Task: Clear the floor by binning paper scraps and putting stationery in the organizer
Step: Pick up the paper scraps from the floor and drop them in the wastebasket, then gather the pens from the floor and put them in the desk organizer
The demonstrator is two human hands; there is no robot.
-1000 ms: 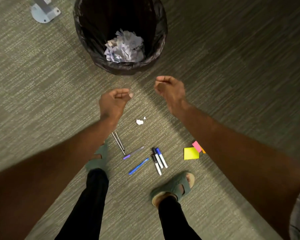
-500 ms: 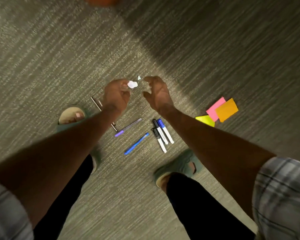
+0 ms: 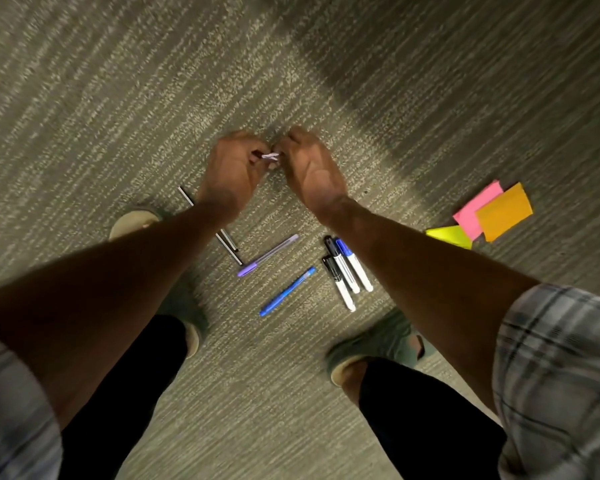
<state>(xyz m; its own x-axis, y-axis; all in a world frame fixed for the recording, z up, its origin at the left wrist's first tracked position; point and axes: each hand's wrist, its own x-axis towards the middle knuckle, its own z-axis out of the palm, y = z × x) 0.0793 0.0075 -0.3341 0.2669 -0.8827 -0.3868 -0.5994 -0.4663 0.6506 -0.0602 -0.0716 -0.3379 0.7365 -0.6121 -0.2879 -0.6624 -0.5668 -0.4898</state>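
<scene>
A small white paper scrap (image 3: 270, 156) shows between my two hands, low over the carpet. My left hand (image 3: 234, 168) pinches it with curled fingers. My right hand (image 3: 309, 168) has its fingers curled down right beside the scrap; what they hold is hidden. Nearer to me on the floor lie a purple pen (image 3: 267, 255), a blue pen (image 3: 287, 291) and three markers (image 3: 347, 271) side by side. Two thin dark pens (image 3: 227, 242) are partly hidden by my left forearm. The bin and the organizer are out of view.
Pink (image 3: 478, 207), orange (image 3: 504, 211) and yellow (image 3: 451, 236) sticky notes overlap on the carpet at the right. My feet in green sandals stand at the left (image 3: 153, 221) and the right (image 3: 378, 344) of the pens.
The view has tipped down and the bin has left the frame. Both hands dropped from near the bin to the floor and closed in on the scrap.
</scene>
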